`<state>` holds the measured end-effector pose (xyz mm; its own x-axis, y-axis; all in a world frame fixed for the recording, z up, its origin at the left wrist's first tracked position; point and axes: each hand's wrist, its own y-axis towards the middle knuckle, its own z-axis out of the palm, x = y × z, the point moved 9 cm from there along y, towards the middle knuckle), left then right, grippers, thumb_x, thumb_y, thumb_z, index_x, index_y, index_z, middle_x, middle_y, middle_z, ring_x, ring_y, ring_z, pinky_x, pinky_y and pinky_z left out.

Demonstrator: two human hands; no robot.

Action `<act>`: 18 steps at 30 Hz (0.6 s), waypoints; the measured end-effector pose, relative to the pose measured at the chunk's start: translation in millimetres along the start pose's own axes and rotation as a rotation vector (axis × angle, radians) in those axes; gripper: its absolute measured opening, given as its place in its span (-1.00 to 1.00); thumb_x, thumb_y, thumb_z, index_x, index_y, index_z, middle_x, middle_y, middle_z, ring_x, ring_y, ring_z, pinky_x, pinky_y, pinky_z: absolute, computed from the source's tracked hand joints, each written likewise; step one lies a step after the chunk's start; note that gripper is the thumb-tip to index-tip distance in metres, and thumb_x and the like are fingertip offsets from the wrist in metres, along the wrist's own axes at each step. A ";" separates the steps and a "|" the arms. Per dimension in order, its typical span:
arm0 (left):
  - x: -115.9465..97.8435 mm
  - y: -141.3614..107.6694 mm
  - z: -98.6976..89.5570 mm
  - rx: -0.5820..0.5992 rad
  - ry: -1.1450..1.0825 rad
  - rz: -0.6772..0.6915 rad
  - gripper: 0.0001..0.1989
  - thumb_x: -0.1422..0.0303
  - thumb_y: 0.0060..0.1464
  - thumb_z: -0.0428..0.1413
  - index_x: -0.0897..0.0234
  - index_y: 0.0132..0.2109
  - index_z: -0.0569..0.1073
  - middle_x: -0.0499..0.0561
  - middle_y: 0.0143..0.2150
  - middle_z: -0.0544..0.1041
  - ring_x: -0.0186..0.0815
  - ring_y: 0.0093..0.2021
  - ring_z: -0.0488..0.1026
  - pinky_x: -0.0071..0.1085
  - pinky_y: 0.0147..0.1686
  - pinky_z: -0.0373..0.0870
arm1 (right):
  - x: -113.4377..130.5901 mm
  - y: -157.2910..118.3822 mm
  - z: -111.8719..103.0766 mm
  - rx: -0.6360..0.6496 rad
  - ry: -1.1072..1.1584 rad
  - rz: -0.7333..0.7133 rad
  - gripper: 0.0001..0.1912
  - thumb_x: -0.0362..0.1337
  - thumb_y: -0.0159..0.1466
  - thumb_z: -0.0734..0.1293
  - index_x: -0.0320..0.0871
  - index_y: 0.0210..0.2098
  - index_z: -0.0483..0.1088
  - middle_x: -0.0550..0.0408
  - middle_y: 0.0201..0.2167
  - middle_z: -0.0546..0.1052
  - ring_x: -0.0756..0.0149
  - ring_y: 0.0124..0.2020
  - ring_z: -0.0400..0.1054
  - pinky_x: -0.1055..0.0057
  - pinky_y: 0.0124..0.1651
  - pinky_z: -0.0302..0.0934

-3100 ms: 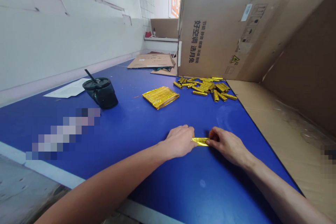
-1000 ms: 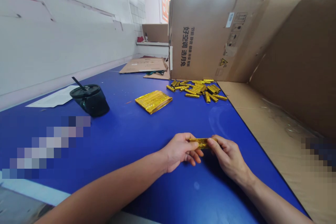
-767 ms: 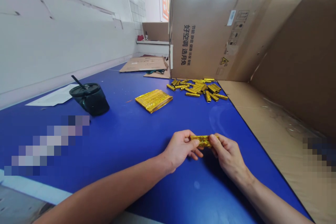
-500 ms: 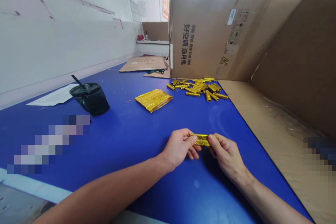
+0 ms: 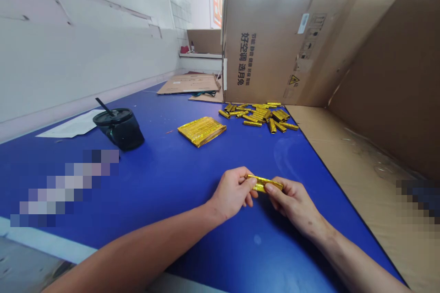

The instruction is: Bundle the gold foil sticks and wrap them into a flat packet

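Note:
Between my two hands, above the blue table, is a strip of shiny gold foil point(image 5: 261, 183) folded into a narrow roll. My left hand point(image 5: 235, 192) pinches its left end between thumb and fingers. At the other end my right hand point(image 5: 290, 197) grips it, the thumb pressed on its front face. Beyond my hands lies a flat stack of gold foil sheets point(image 5: 202, 131). Farther back to the right, a loose pile of several small gold foil rolls point(image 5: 261, 113) rests by the cardboard.
A dark lidded mug point(image 5: 120, 129) with a stick in it stands at left, beside a white paper sheet point(image 5: 72, 124). A large cardboard box point(image 5: 275, 46) walls off the back and right of the blue table point(image 5: 165, 174). Flat cardboard point(image 5: 189, 84) lies at the far end.
The foil between my hands looks narrower and tilts down to the right. My right thumb has shifted left along it, and my left fingers have curled in slightly.

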<state>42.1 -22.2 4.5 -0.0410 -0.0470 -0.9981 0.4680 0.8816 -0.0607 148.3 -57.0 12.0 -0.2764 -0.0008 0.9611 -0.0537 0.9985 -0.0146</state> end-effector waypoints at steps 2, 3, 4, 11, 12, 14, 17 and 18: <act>-0.3 -0.9 0.9 0.002 -0.053 -0.020 -0.86 0.32 -0.02 0.00 0.33 -0.40 0.28 -0.09 -0.63 0.38 -0.51 -0.75 0.27 -0.63 -0.77 0.14 | 1.3 -0.4 1.7 0.017 0.018 -0.007 -0.57 0.06 0.11 0.20 -0.15 -0.66 0.17 0.29 -0.77 0.14 0.55 -0.73 -0.09 0.53 -0.68 -0.19; -0.9 -1.4 1.4 0.002 -0.079 -0.029 -0.86 0.32 -0.01 -0.01 0.33 -0.40 0.27 -0.09 -0.63 0.38 -0.51 -0.75 0.27 -0.63 -0.77 0.14 | 1.6 -0.7 2.7 0.025 0.029 -0.005 -0.57 0.05 0.11 0.20 -0.15 -0.66 0.18 0.29 -0.77 0.15 0.55 -0.73 -0.07 0.53 -0.68 -0.19; -1.5 -1.7 1.6 0.002 -0.095 -0.036 -0.85 0.32 0.00 -0.02 0.33 -0.40 0.27 -0.09 -0.64 0.38 -0.51 -0.75 0.26 -0.63 -0.77 0.14 | 1.7 -0.9 3.5 0.032 0.037 0.000 -0.57 0.05 0.12 0.20 -0.15 -0.65 0.18 0.29 -0.77 0.15 0.55 -0.74 -0.06 0.53 -0.68 -0.18; -5.3 -2.3 3.1 0.032 0.079 0.007 -0.87 0.35 0.01 -0.04 0.33 -0.41 0.29 -0.12 -0.64 0.35 -0.54 -0.75 0.23 -0.64 -0.76 0.11 | -1.7 -2.9 5.6 0.049 -0.035 0.064 -0.64 0.02 0.13 0.20 -0.17 -0.49 0.27 0.28 -0.74 0.23 0.54 -0.75 -0.01 0.55 -0.70 -0.15; -4.9 -2.9 4.7 0.047 0.101 0.016 -0.88 0.36 0.01 -0.04 0.33 -0.41 0.29 -0.12 -0.64 0.35 -0.54 -0.75 0.24 -0.64 -0.76 0.12 | -0.9 -3.1 5.5 0.047 -0.053 0.051 -0.64 0.02 0.14 0.19 -0.17 -0.51 0.26 0.28 -0.74 0.22 0.54 -0.74 -0.02 0.54 -0.69 -0.15; -3.3 -4.7 7.3 0.070 0.116 0.024 -0.88 0.36 0.02 -0.05 0.32 -0.39 0.30 -0.13 -0.63 0.35 -0.53 -0.74 0.25 -0.63 -0.75 0.13 | 3.3 -3.6 5.7 0.038 -0.091 -0.003 -0.60 0.01 0.16 0.17 -0.17 -0.60 0.23 0.28 -0.75 0.18 0.54 -0.71 -0.04 0.54 -0.66 -0.14; -2.0 -7.5 9.3 0.084 0.125 0.041 -0.88 0.34 0.03 -0.06 0.30 -0.36 0.30 -0.15 -0.64 0.33 -0.52 -0.74 0.23 -0.63 -0.75 0.12 | 7.9 -4.4 8.5 0.043 -0.117 -0.062 -0.58 0.01 0.18 0.15 -0.17 -0.63 0.20 0.27 -0.74 0.16 0.53 -0.68 -0.04 0.53 -0.62 -0.11; -2.3 -8.1 9.2 0.080 0.134 0.050 -0.88 0.34 0.03 -0.06 0.30 -0.36 0.30 -0.16 -0.65 0.33 -0.52 -0.74 0.22 -0.63 -0.75 0.12 | 8.0 -4.5 9.5 0.046 -0.114 -0.061 -0.58 0.02 0.17 0.15 -0.17 -0.63 0.20 0.28 -0.74 0.16 0.53 -0.68 -0.04 0.53 -0.62 -0.11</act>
<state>46.6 -33.5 7.1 -0.1310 0.0642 -0.9893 0.5411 0.8408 -0.0171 137.3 -62.0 17.1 -0.3781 -0.0704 0.9231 -0.1168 0.9928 0.0279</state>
